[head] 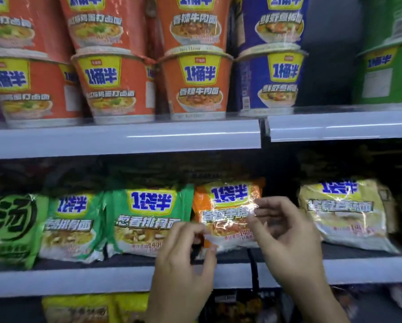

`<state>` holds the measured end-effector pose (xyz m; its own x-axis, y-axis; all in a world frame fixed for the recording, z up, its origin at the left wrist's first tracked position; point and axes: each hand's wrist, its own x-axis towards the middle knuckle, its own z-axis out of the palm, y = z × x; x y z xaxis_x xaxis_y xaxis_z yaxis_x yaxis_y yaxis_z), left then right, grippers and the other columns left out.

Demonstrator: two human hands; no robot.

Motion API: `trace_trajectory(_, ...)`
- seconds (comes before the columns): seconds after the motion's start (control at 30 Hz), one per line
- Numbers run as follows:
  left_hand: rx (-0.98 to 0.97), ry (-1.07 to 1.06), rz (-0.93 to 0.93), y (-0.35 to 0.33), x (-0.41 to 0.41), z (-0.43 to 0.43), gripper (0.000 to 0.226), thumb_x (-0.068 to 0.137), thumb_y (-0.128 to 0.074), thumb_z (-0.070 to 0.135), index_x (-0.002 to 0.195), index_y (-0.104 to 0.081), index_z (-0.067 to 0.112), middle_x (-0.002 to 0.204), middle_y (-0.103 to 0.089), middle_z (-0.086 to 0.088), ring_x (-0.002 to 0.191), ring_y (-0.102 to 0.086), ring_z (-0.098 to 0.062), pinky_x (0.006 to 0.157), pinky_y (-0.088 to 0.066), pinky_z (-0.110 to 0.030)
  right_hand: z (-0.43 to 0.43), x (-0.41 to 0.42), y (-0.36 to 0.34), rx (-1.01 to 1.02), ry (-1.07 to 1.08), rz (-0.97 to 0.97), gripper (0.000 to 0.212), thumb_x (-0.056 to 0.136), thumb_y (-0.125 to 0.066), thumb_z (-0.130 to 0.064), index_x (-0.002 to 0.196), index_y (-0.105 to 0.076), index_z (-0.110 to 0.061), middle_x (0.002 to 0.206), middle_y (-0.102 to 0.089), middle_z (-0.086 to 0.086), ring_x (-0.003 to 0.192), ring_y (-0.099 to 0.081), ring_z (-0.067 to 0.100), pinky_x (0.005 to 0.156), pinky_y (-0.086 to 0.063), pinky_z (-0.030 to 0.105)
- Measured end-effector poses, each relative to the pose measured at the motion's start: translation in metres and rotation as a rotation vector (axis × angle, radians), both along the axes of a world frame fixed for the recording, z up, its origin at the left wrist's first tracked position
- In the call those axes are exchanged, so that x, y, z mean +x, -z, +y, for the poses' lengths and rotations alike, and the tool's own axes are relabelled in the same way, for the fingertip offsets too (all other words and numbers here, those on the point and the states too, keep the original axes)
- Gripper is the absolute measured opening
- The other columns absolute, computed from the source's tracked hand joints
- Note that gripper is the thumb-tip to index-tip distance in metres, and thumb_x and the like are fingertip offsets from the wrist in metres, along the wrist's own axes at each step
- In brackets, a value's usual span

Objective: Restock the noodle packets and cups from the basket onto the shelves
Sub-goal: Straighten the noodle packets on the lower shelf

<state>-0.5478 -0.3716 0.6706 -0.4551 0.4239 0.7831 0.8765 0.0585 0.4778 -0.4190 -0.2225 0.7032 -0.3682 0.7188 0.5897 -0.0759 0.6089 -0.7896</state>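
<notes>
An orange noodle packet stands upright on the middle shelf, between green packets and a yellow packet. My left hand pinches the orange packet's lower left corner with curled fingers and thumb. My right hand is just in front of the packet's right edge. Its fingers are loosely bent, and their tips touch the wrapper without gripping it. Noodle cups in orange, blue and green are stacked two high on the upper shelf. The basket is out of view.
A dark gap lies between the orange packet and the yellow packet to its right. More green packets fill the middle shelf to the left. Yellow packets and dark ones show on the shelf below. A vertical divider splits the shelving.
</notes>
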Motion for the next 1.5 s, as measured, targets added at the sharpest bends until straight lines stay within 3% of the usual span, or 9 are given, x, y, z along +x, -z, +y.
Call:
trace_trajectory(0.2,-0.169,-0.074,0.063,0.025,0.000,0.011,0.037,0.092,-0.078,0.021,0.124,-0.066,0.036,0.124,-0.046,0.016,0.108,-0.061,-0.005,0.083,-0.058,-0.019,0.024,-0.008,0.028,0.011,0.091,-0.308,0.076,0.089,-0.087,-0.034,0.153,-0.048,-0.044,0.136,-0.055,-0.002,0.120,-0.055,0.011,0.099,-0.047,0.034)
trace_trajectory(0.3,-0.181,-0.119,0.052,0.024,-0.002,0.014,0.038,0.094,-0.077,0.015,0.127,-0.070,0.032,0.129,-0.048,0.011,0.112,-0.061,-0.007,0.086,-0.061,-0.021,0.027,-0.009,0.026,-0.002,0.045,-0.312,0.091,0.090,-0.086,-0.036,0.162,-0.034,-0.049,0.133,-0.067,-0.008,0.121,-0.064,0.011,0.102,-0.054,0.040)
trace_trajectory(0.47,-0.184,-0.215,0.022,0.010,-0.012,0.011,0.040,0.090,-0.077,-0.001,0.120,-0.076,0.025,0.124,-0.051,0.008,0.098,-0.062,-0.009,0.082,-0.065,-0.030,0.014,-0.016,0.020,0.002,-0.011,-0.274,0.088,0.089,-0.090,-0.025,0.158,-0.039,-0.046,0.112,-0.070,-0.026,0.103,-0.070,-0.005,0.082,-0.054,0.016)
trace_trajectory(0.87,-0.163,-0.256,-0.030,0.006,-0.017,0.014,0.037,0.091,-0.078,0.001,0.119,-0.079,0.024,0.117,-0.051,0.012,0.092,-0.055,-0.002,0.094,-0.055,-0.016,0.020,-0.021,0.013,0.062,-0.035,-0.409,0.089,0.093,-0.086,-0.033,0.160,-0.028,-0.042,0.129,-0.067,-0.008,0.118,-0.067,0.017,0.097,-0.057,0.040)
trace_trajectory(1.03,-0.088,-0.228,-0.028,-0.006,-0.012,-0.013,0.027,0.092,-0.080,0.012,0.116,-0.077,0.024,0.114,-0.056,0.012,0.095,-0.063,-0.003,0.080,-0.060,-0.017,0.010,-0.017,0.007,0.049,0.054,-0.307,0.095,0.089,-0.089,-0.034,0.164,-0.031,-0.031,0.155,-0.039,-0.003,0.146,-0.041,0.023,0.121,-0.040,0.043)
trace_trajectory(1.1,-0.075,-0.355,0.039,-0.006,-0.015,-0.030,0.033,0.090,-0.080,0.017,0.121,-0.073,0.027,0.121,-0.056,0.009,0.106,-0.061,-0.008,0.085,-0.059,-0.026,-0.003,-0.020,0.009,0.129,0.110,-0.183,0.081,0.087,-0.089,-0.029,0.155,-0.044,-0.027,0.145,-0.041,-0.004,0.138,-0.043,0.023,0.117,-0.043,0.047)
trace_trajectory(1.2,-0.188,-0.574,0.037,-0.004,-0.030,-0.050,0.062,0.087,-0.082,0.038,0.143,-0.057,0.041,0.153,-0.041,0.000,0.143,-0.039,-0.025,0.106,-0.052,-0.043,-0.030,-0.031,0.015,0.239,0.009,-0.080,0.056,0.090,-0.084,-0.028,0.140,-0.059,-0.023,0.129,-0.047,-0.008,0.122,-0.050,0.014,0.099,-0.040,0.025)
trace_trajectory(1.37,-0.407,-0.584,0.014,0.000,-0.051,-0.065,0.087,0.093,-0.066,0.061,0.163,-0.015,0.057,0.178,0.004,0.001,0.165,0.002,-0.031,0.128,-0.031,-0.056,-0.087,-0.058,0.023,0.325,-0.330,-0.326,0.056,0.107,-0.058,-0.048,0.159,-0.040,-0.039,0.151,-0.036,-0.020,0.139,-0.033,-0.003,0.099,-0.023,-0.005)
trace_trajectory(1.5,-0.496,-0.631,0.039,0.003,-0.059,-0.070,0.078,0.096,-0.037,0.070,0.163,0.001,0.058,0.179,0.014,0.001,0.165,0.012,-0.025,0.130,-0.025,-0.053,-0.114,-0.080,0.023,0.350,-0.378,-0.449,0.063,0.109,-0.048,-0.054,0.167,-0.027,-0.040,0.174,-0.007,-0.019,0.158,0.002,0.001,0.131,-0.020,0.032)
